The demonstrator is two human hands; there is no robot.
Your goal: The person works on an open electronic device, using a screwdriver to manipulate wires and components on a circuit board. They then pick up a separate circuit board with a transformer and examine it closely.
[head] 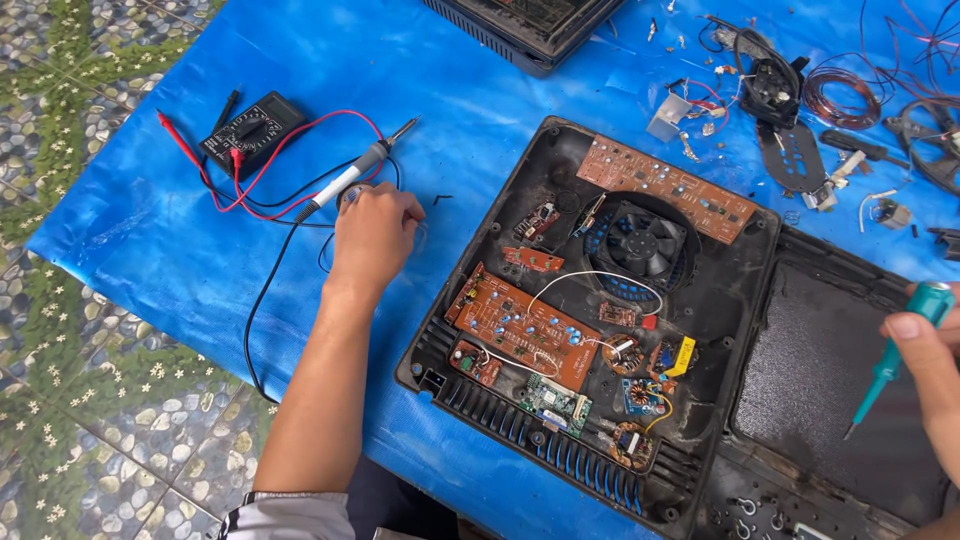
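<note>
My left hand (375, 235) rests knuckles-up on the blue tarp (150, 230), fingers curled down over a small round item at its far side; what it grips is hidden. A soldering iron (352, 175) lies just beyond it, tip pointing away. My right hand (930, 365) at the right edge holds a green screwdriver (885, 370), tip down over the dark panel (820, 370). Between the hands lies an open black appliance base (720, 300) with orange circuit boards (525, 330) and a black fan (643, 242).
A black multimeter (250, 130) with red and black leads sits at the far left. Another black housing (525, 30) lies at the top. Loose wires, coils and small parts (800, 100) crowd the top right. Pebble-tiled floor (60, 400) shows at the left.
</note>
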